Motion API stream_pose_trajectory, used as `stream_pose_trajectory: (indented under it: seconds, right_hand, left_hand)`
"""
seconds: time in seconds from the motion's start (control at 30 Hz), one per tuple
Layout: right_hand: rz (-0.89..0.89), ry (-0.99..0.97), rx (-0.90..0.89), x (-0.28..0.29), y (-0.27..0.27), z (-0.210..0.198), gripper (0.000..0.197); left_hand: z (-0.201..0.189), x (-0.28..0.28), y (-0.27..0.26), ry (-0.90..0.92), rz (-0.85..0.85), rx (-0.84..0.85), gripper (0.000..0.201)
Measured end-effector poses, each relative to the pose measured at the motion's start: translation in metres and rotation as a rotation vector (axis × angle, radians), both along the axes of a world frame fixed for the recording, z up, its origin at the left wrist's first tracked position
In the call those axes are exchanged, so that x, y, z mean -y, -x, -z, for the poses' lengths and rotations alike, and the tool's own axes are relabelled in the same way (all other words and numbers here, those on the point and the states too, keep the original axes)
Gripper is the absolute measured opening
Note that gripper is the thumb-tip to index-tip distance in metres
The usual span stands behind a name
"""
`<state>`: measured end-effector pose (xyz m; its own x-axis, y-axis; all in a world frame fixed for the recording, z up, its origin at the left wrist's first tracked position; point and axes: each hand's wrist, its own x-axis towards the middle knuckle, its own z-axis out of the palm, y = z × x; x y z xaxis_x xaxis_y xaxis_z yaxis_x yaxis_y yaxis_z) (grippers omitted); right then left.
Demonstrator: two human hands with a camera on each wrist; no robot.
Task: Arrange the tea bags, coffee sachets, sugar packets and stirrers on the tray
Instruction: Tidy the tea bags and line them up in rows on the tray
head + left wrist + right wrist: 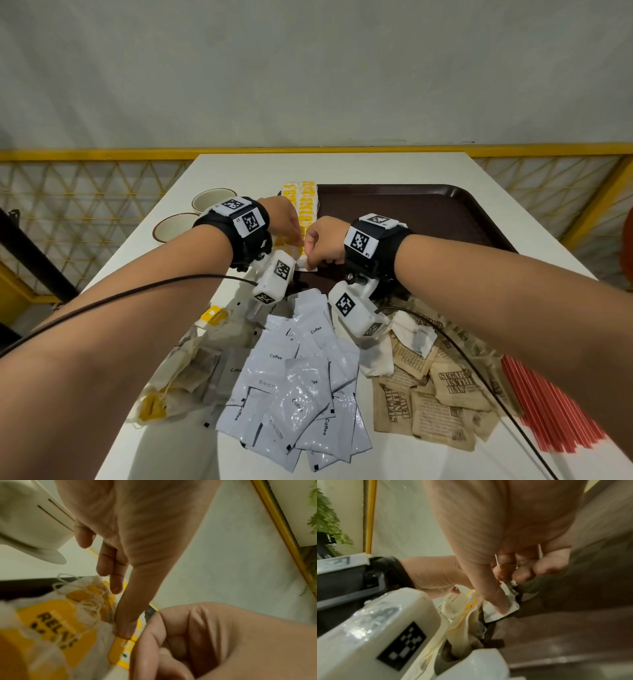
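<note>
White and square, the surface carries everything, with the dark brown tray as the fixed mark on it. Nearest the person, on the near side of the tray, lie three loose heaps: a pile of unsorted tea bags toward the left, white coffee sachets in the middle, brown sugar packets toward the right, and red stirrers beyond those at the right edge. None of these heaps is on the tray yet. At the tray's near-left corner both hands meet. The left hand has its fingers stretched out, one fingertip pressing down on a yellow tag at the near end of a row of tea bags that runs along the tray's left edge. The right hand is curled, its grip pinching a white tea bag between thumb and fingers just above the tray floor. The step in hand appears to be adding this bag to the row. To do it well, keep the left fingertip pinning the last bag so the row does not slide, lay the new bag flat and overlapping like its neighbours, tuck the string under, and release only once it sits square. Left of the tray, farther off, stand two cups, and behind the surface runs a yellow railing below a pale wall.
</note>
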<state>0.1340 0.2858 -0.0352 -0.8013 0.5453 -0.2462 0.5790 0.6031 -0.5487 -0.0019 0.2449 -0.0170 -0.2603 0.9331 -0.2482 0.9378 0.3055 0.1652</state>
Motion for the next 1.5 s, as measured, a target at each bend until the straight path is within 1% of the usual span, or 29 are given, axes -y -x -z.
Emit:
stream_pose_trajectory:
  seconds: [0.17, 0.3, 0.4, 0.47, 0.53, 0.6, 0.67, 0.7, 0.77, 0.87, 0.93, 0.97, 1.03, 1.07, 1.13, 1.2, 1.23, 1.3, 1.37, 1.43, 1.5]
  right_hand:
    - [0.024, 0.054, -0.024, -0.001, -0.001, 0.001, 0.020]
    - [0.075, 0.204, -0.074, -0.008, -0.014, -0.004, 0.023]
    - [0.202, 0.313, -0.178, -0.014, -0.021, -0.003, 0.023]
    - [0.305, 0.353, -0.291, -0.016, -0.022, 0.002, 0.024]
    - [0.335, 0.371, -0.347, -0.017, -0.018, 0.008, 0.026]
    - [0.297, 0.374, -0.297, -0.014, -0.013, 0.014, 0.025]
    - [0.249, 0.353, -0.219, -0.008, -0.006, 0.018, 0.014]
    - [0.232, 0.328, -0.203, -0.004, -0.003, 0.020, 0.011]
    - [0.238, 0.286, -0.191, 0.002, 0.001, 0.021, 0.017]
    - [0.253, 0.224, -0.152, 0.003, -0.003, 0.015, 0.032]
    - [0.251, 0.228, -0.169, 0.000, -0.014, 0.004, 0.036]
    - [0.238, 0.264, -0.203, -0.001, -0.024, -0.004, 0.037]
    - [0.179, 0.353, -0.215, 0.001, -0.051, -0.025, 0.031]
    - [0.116, 0.342, -0.149, 0.005, -0.067, -0.037, 0.027]
    - [-0.071, 0.161, 0.091, 0.011, -0.098, -0.051, 0.023]
    - [-0.200, 0.021, 0.291, 0.019, -0.120, -0.053, 0.025]
    - [-0.233, -0.025, 0.334, 0.023, -0.128, -0.050, 0.028]
    - [-0.247, -0.096, 0.334, 0.030, -0.139, -0.042, 0.033]
    - [-0.229, -0.141, 0.282, 0.034, -0.147, -0.034, 0.031]
    - [-0.209, -0.160, 0.228, 0.036, -0.150, -0.027, 0.024]
    - [-0.187, -0.146, 0.181, 0.036, -0.154, -0.023, 0.016]
  left_hand:
    - [-0.004, 0.004, -0.001, -0.036, -0.009, 0.059, 0.011]
    - [-0.010, 0.010, 0.002, -0.108, -0.044, 0.101, 0.011]
    - [-0.013, 0.015, 0.006, -0.167, -0.087, 0.147, 0.010]
    - [-0.012, 0.017, 0.012, -0.249, -0.161, 0.226, 0.012]
    - [-0.010, 0.021, 0.014, -0.297, -0.251, 0.331, 0.020]
    - [-0.007, 0.026, 0.010, -0.268, -0.297, 0.388, 0.033]
    - [-0.003, 0.030, 0.002, -0.213, -0.306, 0.390, 0.045]
    - [-0.001, 0.031, -0.001, -0.199, -0.303, 0.382, 0.047]
    - [0.002, 0.034, -0.006, -0.186, -0.293, 0.359, 0.048]
    - [0.001, 0.038, -0.009, -0.208, -0.287, 0.340, 0.049]
    - [-0.001, 0.042, -0.011, -0.268, -0.245, 0.339, 0.049]
    - [-0.003, 0.045, -0.013, -0.317, -0.201, 0.323, 0.047]
    - [-0.009, 0.052, -0.022, -0.373, -0.067, 0.309, 0.037]
    - [-0.012, 0.056, -0.030, -0.346, 0.024, 0.315, 0.029]
    - [-0.018, 0.066, -0.053, -0.182, 0.224, 0.337, 0.019]
    - [-0.017, 0.073, -0.080, 0.009, 0.374, 0.352, 0.023]
    - [-0.013, 0.073, -0.093, 0.063, 0.427, 0.341, 0.029]
    - [-0.002, 0.071, -0.113, 0.083, 0.514, 0.292, 0.040]
    - [0.007, 0.067, -0.125, 0.087, 0.560, 0.237, 0.042]
    - [0.012, 0.065, -0.130, 0.103, 0.582, 0.178, 0.034]
    - [0.014, 0.065, -0.131, 0.090, 0.590, 0.130, 0.022]
